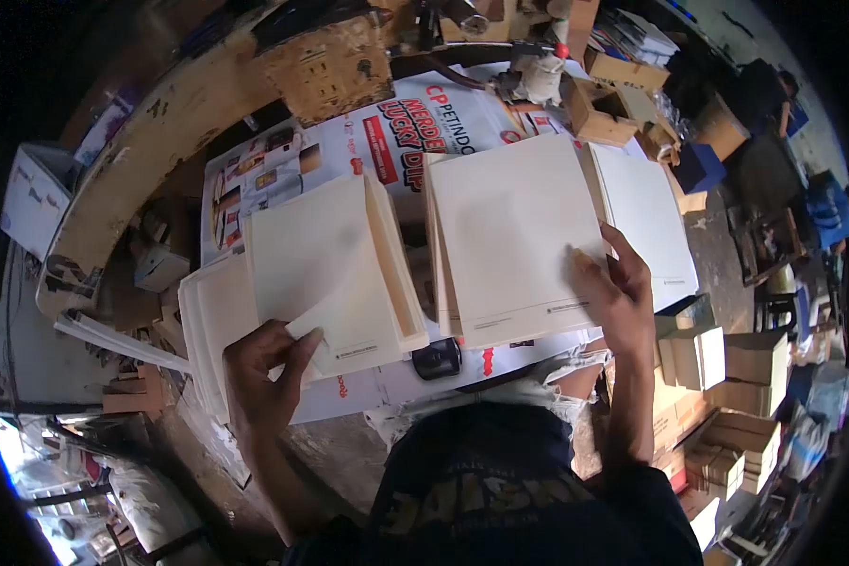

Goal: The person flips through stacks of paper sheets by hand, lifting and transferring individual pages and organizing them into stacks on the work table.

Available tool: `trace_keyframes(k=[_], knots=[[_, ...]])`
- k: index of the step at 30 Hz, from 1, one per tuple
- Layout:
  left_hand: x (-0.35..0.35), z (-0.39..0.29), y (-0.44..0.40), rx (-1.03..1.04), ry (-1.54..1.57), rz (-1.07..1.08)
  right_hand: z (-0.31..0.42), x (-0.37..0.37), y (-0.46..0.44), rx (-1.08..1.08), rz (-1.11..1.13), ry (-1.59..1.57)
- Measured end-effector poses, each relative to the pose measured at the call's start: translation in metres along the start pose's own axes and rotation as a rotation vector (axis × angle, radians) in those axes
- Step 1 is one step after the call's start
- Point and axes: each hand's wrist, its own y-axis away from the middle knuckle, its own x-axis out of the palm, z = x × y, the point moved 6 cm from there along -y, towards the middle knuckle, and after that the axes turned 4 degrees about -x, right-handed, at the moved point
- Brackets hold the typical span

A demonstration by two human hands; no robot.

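Note:
Two stacks of cream paper sheets lie side by side before me on a printed banner. My left hand (269, 377) pinches the lower left corner of the top sheet on the left paper stack (321, 255), and that corner curls up. On the right paper stack (514, 236), my right hand (616, 288) grips the right edge of the top sheet, thumb on its face and fingers behind. Small print runs along the bottom of both top sheets. Between the stacks, near the table's front edge, sits a small black object (438, 359) whose kind I cannot make out.
The banner (283, 174) covers the table. More paper stands at the far left (208, 311) and right (641, 217). A wooden box (599, 111) is at the back right, a worn wooden board (325, 66) at the back. Several cardboard boxes (750, 368) fill the floor at right.

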Motion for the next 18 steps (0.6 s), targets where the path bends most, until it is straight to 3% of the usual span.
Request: trace_keyframes(k=[1, 2, 6, 7, 10, 11, 12, 14, 15, 17, 18], knots=[[-0.006, 0.006, 0.002, -0.071, 0.158, -0.101, -0.003, 0.005, -0.001, -0.003, 0.011, 0.003], [-0.006, 0.012, 0.003, -0.007, 0.284, -0.175, -0.005, 0.009, -0.002, -0.018, -0.022, -0.084], [-0.01, 0.052, 0.01, -0.076, 0.289, -0.209, 0.012, 0.041, 0.006, -0.067, -0.048, -0.236], [-0.012, 0.052, 0.012, -0.062, 0.371, -0.308, 0.017, 0.051, 0.007, -0.068, -0.04, -0.234], [-0.018, 0.058, 0.021, -0.048, 0.5, -0.442, 0.036, 0.078, 0.01, -0.25, 0.049, 0.076], [-0.019, 0.061, 0.023, -0.049, 0.546, -0.468, 0.036, 0.087, 0.015, -0.124, 0.128, 0.175], [-0.018, 0.064, 0.022, -0.046, 0.544, -0.465, 0.036, 0.101, 0.018, -0.101, 0.165, 0.138], [-0.025, 0.073, 0.022, 0.146, 1.011, -0.566, 0.033, 0.132, 0.022, -0.139, 0.228, 0.099], [-0.031, 0.069, 0.017, 0.151, 1.008, -0.555, 0.021, 0.147, 0.021, -0.177, 0.258, 0.094], [-0.043, 0.049, 0.002, 0.063, 0.093, -0.458, 0.003, 0.176, 0.023, -0.259, 0.345, 0.068], [-0.045, 0.06, -0.003, -0.206, -0.133, -0.41, -0.003, 0.189, 0.025, -0.303, 0.401, 0.046]])
